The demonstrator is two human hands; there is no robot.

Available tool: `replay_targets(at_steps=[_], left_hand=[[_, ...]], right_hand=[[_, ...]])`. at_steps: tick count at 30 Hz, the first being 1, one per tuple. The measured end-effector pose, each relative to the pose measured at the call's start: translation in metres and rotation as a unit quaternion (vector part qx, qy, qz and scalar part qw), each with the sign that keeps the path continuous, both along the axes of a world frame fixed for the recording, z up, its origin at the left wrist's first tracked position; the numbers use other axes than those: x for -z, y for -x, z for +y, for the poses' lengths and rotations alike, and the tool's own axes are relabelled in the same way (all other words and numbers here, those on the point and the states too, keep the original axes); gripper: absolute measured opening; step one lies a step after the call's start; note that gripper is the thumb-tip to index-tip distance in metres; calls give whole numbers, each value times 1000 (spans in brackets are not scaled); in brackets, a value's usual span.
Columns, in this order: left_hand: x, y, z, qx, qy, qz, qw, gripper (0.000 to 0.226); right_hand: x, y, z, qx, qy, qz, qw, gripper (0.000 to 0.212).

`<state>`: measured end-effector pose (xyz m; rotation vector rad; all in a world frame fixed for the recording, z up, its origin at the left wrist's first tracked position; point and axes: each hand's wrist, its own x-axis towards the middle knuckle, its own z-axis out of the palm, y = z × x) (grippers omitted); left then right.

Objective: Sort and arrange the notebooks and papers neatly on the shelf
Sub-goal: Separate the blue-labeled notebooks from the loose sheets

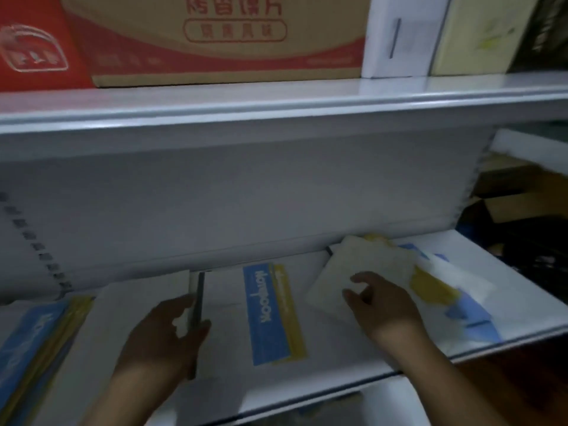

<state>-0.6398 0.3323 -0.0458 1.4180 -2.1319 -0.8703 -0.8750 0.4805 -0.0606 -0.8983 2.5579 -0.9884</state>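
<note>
Notebooks and papers lie flat on the white shelf (353, 368). My left hand (163, 336) grips the edge of a white notebook with a dark spine (144, 290). To its right lies a white notebook with a blue and yellow label (270, 315). My right hand (381, 305) rests on a tilted cream-white notebook (353, 262), fingers bent over its near edge. Beyond it sits a loose pile of white, yellow and blue papers (445, 290). A stack of blue and yellow notebooks (33, 342) lies at the far left.
The grey back panel (246, 195) closes the shelf behind. The upper shelf (276, 99) carries a red box (33, 47), a cardboard carton (215, 38) and white and yellow boxes. Dark clutter and a cardboard box (519, 207) stand at the right.
</note>
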Motion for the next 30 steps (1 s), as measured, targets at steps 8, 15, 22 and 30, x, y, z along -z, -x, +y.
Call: replay_targets(at_steps=[8, 15, 22, 30], left_hand=[[26, 151, 44, 201, -56, -69, 976, 74], [45, 174, 53, 169, -81, -68, 980, 88], [25, 140, 40, 86, -323, 202, 921, 37], [-24, -4, -6, -91, -214, 400, 886, 31]], right_hand=[[34, 83, 71, 142, -149, 48, 977, 75], [22, 99, 81, 82, -168, 19, 982, 46], [4, 97, 73, 94, -63, -81, 990, 37], [-34, 15, 17, 22, 161, -288, 944, 14]])
